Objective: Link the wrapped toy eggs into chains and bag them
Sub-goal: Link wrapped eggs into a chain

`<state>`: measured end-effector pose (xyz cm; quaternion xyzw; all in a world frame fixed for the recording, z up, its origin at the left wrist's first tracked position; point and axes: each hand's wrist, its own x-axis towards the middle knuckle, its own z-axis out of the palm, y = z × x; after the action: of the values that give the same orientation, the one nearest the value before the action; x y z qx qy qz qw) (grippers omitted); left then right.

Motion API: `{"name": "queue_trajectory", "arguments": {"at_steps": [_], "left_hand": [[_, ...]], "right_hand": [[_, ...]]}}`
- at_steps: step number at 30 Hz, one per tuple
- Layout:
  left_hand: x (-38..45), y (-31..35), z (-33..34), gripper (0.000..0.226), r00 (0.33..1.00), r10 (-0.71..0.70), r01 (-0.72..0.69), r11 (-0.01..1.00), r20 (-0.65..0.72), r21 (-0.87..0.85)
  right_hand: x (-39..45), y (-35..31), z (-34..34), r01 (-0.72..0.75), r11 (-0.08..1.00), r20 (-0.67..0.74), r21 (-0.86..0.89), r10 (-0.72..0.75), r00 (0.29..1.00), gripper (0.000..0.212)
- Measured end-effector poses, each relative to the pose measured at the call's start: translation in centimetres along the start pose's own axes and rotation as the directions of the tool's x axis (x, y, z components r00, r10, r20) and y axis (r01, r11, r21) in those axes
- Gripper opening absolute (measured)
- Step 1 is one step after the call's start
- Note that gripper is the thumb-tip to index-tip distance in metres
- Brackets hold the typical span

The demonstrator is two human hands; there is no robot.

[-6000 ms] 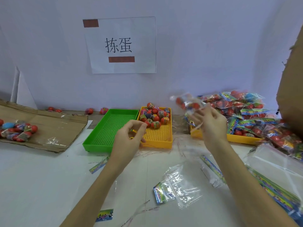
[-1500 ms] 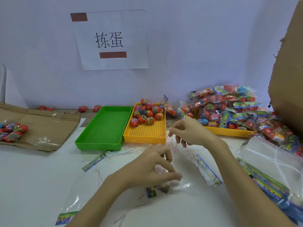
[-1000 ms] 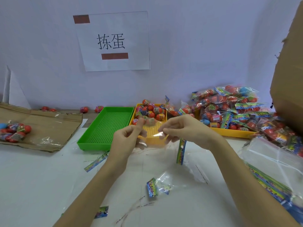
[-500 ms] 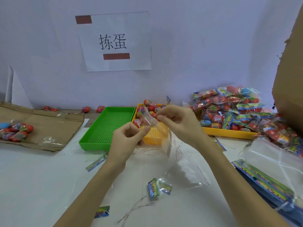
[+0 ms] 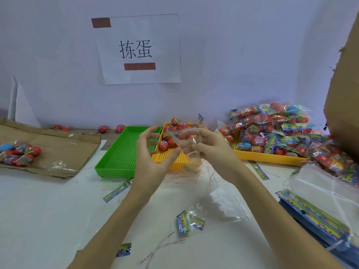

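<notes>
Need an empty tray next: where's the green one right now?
In the head view the green tray sits left of centre on the table, touching the small yellow tray, just behind the left hand.

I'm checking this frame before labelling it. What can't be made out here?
All in the head view:
- Clear bag: its mouth is see-through and blurred; open or not, unclear.
- Right hand: pinches the bag; fingertips partly behind film.
- Left hand: blurred; contact with the bag unclear.
- Loose eggs in the yellow tray: hands hide some, so no count.
- Stack of flat bags: cut by the right edge.
</notes>
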<state>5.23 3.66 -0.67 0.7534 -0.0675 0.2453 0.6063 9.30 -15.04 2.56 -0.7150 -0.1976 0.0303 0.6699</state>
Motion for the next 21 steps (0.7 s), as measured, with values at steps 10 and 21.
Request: {"name": "queue_trajectory", "arguments": {"at_steps": [10,21], "left_hand": [[0.2,0.3,-0.2,0.058,0.957,-0.03,0.103,0.965,0.289,-0.239],[0.4,-0.5,-0.5,0.003,0.98,-0.071,0.093,0.989,0.187,-0.111]], "right_hand": [[-0.3,-1.0,-0.6,-0.164,0.896,0.22,0.413,0.077,0.972,0.037],[0.1,0.4,0.8,0.242,0.827,-0.237,-0.508,-0.404,0.883,0.038]]}}
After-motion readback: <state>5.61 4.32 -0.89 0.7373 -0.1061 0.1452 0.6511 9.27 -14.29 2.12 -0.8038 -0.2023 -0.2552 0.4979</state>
